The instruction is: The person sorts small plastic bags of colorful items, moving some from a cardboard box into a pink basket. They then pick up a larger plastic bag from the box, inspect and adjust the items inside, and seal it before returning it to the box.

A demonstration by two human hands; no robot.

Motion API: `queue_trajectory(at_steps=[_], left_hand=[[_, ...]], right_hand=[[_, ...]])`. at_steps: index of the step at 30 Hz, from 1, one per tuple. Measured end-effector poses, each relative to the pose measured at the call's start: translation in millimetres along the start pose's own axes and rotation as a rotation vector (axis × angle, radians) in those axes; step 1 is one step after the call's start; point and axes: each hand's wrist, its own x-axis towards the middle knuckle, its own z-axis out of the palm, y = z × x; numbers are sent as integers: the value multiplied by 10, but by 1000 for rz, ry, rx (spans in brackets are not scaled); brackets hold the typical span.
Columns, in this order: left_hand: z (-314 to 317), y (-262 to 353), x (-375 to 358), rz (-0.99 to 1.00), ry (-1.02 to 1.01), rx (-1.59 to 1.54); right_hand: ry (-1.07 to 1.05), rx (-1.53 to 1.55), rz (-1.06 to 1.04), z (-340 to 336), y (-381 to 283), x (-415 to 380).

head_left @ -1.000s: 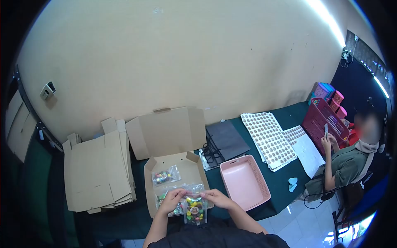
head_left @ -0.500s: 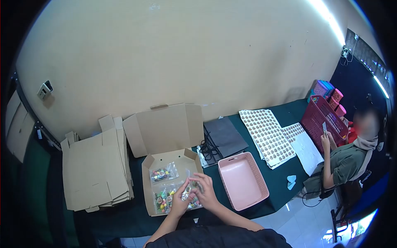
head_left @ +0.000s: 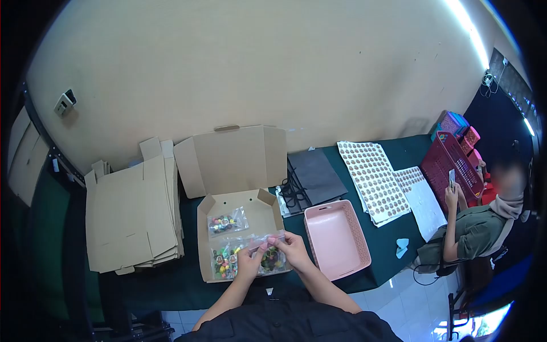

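Grip of the left hand and right hand: thumbs and fingers of both pinch the top edge of a clear bag of sweets, held over the near right part of an open cardboard box. Similar bags lie along the box's left side; a pink basket stands beside it on the green-covered desk.

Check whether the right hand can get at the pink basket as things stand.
Probably yes: the pink basket is just beside the right hand, with nothing visibly blocking the way. That hand is pinching the top of a candy pouch, so it would likely need to let go first.
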Motion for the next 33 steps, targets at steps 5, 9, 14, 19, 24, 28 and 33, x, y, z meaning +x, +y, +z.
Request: queue_trajectory(at_steps=[5,9,14,19,24,28,33], left_hand=[[-7,-63,54,-82,18,-350],[-136,30,25,-174,-70,-420],[-89,9,100,-114,-44,-422],[-41,139,114,-56,45,-303],[-124,214,132,-64,91,-248],[-278,199,146,-118,5,-319],[-269,64,177,-82,-10,-277]], right_hand=[[35,53,49,60,35,17],[-73,-30,29,31,-79,1],[103,57,-79,148,-84,45],[98,13,46,206,-171,0],[-3,128,47,106,-37,30],[-130,157,135,71,-101,-4],[-65,90,204,-47,43,46]])
